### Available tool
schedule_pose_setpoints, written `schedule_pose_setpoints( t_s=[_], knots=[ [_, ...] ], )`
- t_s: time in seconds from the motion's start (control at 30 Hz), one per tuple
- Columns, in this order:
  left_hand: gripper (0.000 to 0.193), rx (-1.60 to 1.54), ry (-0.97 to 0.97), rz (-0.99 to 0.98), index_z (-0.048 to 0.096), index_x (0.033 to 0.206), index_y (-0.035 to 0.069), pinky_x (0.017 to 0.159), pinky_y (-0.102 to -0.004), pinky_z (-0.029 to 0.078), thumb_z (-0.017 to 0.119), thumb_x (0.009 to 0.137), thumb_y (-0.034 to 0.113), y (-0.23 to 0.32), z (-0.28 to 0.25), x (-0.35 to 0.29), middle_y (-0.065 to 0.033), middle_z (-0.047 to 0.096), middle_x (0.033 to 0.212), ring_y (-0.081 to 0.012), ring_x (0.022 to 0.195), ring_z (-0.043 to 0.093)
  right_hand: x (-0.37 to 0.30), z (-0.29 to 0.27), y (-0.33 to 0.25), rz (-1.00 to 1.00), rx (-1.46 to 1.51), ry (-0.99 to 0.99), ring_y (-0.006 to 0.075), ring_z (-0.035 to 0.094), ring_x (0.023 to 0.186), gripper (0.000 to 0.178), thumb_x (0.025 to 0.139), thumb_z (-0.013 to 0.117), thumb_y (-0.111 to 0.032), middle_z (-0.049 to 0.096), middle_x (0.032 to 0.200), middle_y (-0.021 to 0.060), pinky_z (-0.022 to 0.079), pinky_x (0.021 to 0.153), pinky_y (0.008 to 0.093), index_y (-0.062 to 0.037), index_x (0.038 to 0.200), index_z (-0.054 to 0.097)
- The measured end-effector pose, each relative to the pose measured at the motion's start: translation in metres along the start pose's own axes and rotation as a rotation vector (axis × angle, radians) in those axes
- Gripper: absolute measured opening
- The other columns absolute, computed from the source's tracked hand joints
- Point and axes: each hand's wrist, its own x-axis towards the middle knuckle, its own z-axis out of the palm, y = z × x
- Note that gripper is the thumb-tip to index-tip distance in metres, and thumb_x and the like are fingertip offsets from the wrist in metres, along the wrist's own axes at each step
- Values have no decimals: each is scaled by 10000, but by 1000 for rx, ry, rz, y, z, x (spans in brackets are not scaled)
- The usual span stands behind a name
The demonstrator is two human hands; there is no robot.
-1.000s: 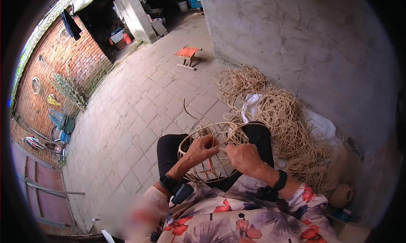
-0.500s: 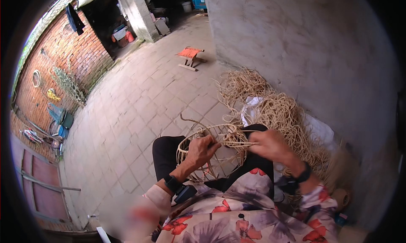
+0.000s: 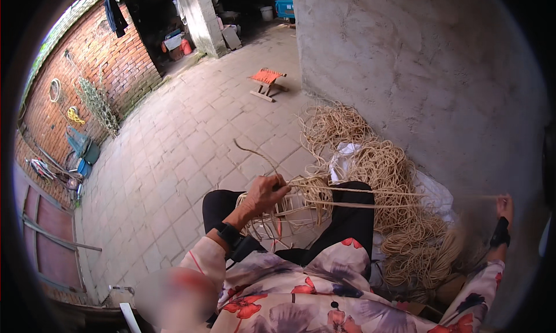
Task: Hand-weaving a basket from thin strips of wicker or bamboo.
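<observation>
Above my lap, my left hand (image 3: pixel 267 195) is closed round tan twisted cord, its loose tail curving up past the knuckles. My right hand (image 3: pixel 504 208) is far out to the right, closed on the same cord. Two strands of cord (image 3: pixel 379 205) stretch nearly level between the hands, pulled taut. Between my knees hangs a loose, round, basket-like frame of cord (image 3: pixel 263 223), partly hidden by my left hand and forearm. A small bundle of cord (image 3: pixel 317 191) sits beside the strands near my right knee.
A large tangled heap of cord (image 3: pixel 385 165) lies on white sheeting (image 3: pixel 431 188) along the grey wall (image 3: pixel 417 66) at right. A low orange-topped folding stool (image 3: pixel 267 78) stands on the paved floor (image 3: pixel 179 130) ahead. Tools and bags line the brick wall (image 3: pixel 69 89) at left.
My right hand has swung far to the right and drawn the cord out into long taut strands. My left hand has shifted slightly left and up, still gripping.
</observation>
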Motion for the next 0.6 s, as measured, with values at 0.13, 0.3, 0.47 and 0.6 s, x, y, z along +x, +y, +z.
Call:
schedule_pose_setpoints(
  t_s=[0.13, 0.3, 0.47, 0.6],
  knots=[
    [193, -23, -67, 147, 632, 805, -21, 516, -299, 445, 668, 810, 169, 12, 3, 0, -120, 578, 590, -161, 520, 543, 18, -34, 11, -715, -1448, 444, 299, 474, 1213, 558, 846, 623, -280, 503, 1299, 163, 427, 974, 394, -18, 1313, 464],
    [207, -72, -99, 59, 626, 798, -21, 505, -306, 434, 666, 809, 181, 19, 2, 1, -109, 563, 572, -149, 516, 537, -162, 106, 125, -633, -2034, -249, 365, 433, 1246, 724, 702, 730, -212, 457, 1354, 186, 326, 1062, 441, -68, 1348, 436],
    [209, -118, -64, 11, 631, 797, -18, 512, -315, 435, 669, 809, 188, 10, 5, -4, -116, 562, 570, -150, 518, 545, -416, 260, 159, -427, -928, -1204, 260, 583, 642, 272, 764, 694, -264, 610, 691, 116, 460, 631, 370, 2, 749, 642],
    [224, -100, -19, 60, 635, 802, -21, 523, -315, 439, 667, 809, 201, 0, 8, -4, -126, 575, 585, -173, 525, 557, -528, 301, 152, -93, -1152, -1790, 145, 620, 682, 291, 872, 594, -257, 651, 696, 85, 494, 673, 307, 0, 743, 634]
  ],
)
